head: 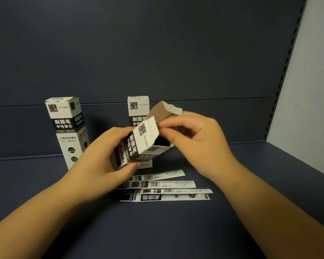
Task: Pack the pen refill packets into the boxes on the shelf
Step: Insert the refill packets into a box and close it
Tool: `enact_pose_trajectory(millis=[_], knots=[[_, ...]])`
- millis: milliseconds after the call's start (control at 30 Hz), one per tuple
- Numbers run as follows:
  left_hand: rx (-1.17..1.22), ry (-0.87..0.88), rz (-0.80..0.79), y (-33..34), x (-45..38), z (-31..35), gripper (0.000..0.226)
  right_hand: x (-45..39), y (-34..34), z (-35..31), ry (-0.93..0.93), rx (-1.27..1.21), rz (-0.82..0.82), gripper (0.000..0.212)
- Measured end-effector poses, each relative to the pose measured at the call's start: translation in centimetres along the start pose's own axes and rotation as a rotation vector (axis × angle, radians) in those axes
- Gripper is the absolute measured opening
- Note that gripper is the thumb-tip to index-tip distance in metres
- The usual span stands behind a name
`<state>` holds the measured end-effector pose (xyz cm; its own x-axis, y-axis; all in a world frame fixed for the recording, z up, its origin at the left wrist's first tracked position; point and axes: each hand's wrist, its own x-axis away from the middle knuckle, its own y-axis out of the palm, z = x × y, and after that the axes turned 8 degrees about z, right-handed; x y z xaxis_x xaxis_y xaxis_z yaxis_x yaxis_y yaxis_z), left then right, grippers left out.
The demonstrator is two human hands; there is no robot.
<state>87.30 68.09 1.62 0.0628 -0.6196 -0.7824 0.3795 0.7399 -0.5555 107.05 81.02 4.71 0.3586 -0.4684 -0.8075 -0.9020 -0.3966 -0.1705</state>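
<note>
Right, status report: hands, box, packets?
Left hand grips open box. Right hand pinches its flap. Four packets loose on shelf. Nothing obstructing.

Single head-worn, wide-angle view, looking forward and down from above and behind the person's forearms into a dark blue shelf [176,230] bay. The back panel [157,53] faces the lens; a pale side wall [310,90] closes the right edge. Both hands sit close, near frame centre. Straight edges appear bowed, probably from lens distortion. No second view overlaps.
</note>
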Motion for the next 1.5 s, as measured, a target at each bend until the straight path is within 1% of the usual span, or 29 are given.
enact_pose_trajectory(millis=[167,233,300,367,400,467,500,567,633,667,733,800,867,1067,1333,1500], knots=[[0.007,-0.019,0.026,-0.2,-0.1,-0.3,0.071,-0.1,-0.4,-0.2,-0.093,0.032,-0.008,0.017],[0.025,-0.021,0.032,-0.2,-0.1,-0.3,0.067,-0.1,-0.4,-0.4,-0.129,0.042,0.039,0.017],[0.049,-0.035,0.037,-0.2,-0.1,-0.4,0.063,-0.1,-0.5,-0.2,-0.078,0.047,0.085,0.016],[0.073,-0.068,0.059,-0.3,0.0,-0.5,0.060,-0.3,-0.6,0.3,0.061,0.081,0.061,0.016],[0.084,-0.087,0.075,-0.4,0.0,-0.6,0.060,-0.4,-0.7,0.7,0.134,0.140,0.010,0.016],[0.113,-0.126,0.104,-0.6,0.1,-0.7,0.060,-0.5,-0.8,1.7,0.201,0.351,-0.171,0.014],[0.124,-0.141,0.116,-0.7,0.2,-0.8,0.061,-0.3,-0.8,2.1,0.189,0.478,-0.292,0.015],[0.125,-0.161,0.131,-0.9,0.1,-0.9,0.063,0.1,-0.7,2.6,0.138,0.652,-0.553,0.026],[0.110,-0.173,0.142,-0.9,0.1,-1.0,0.064,0.4,-0.4,2.7,0.127,0.687,-0.783,0.040],[0.102,-0.180,0.147,-0.9,0.0,-1.1,0.065,0.5,-0.3,2.6,0.125,0.675,-0.873,0.044],[0.087,-0.186,0.150,-0.9,0.0,-1.3,0.068,0.6,-0.2,2.1,0.124,0.663,-0.990,0.049],[0.078,-0.186,0.142,-0.9,0.0,-1.4,0.070,0.7,-0.2,1.7,0.126,0.685,-1.038,0.053],[0.085,-0.190,0.137,-0.9,0.1,-1.4,0.070,0.8,-0.2,1.6,0.133,0.686,-1.035,0.051],[0.068,-0.187,0.172,-1.0,-0.1,-1.6,0.068,0.9,0.3,1.9,0.070,0.720,-0.985,0.034],[0.055,-0.179,0.171,-1.0,-0.2,-1.2,0.063,0.6,-0.1,2.0,0.100,0.654,-0.801,0.020],[0.029,-0.201,0.270,-1.2,-0.3,-1.3,0.063,0.0,-0.7,1.7,0.224,0.572,-0.616,0.015]])
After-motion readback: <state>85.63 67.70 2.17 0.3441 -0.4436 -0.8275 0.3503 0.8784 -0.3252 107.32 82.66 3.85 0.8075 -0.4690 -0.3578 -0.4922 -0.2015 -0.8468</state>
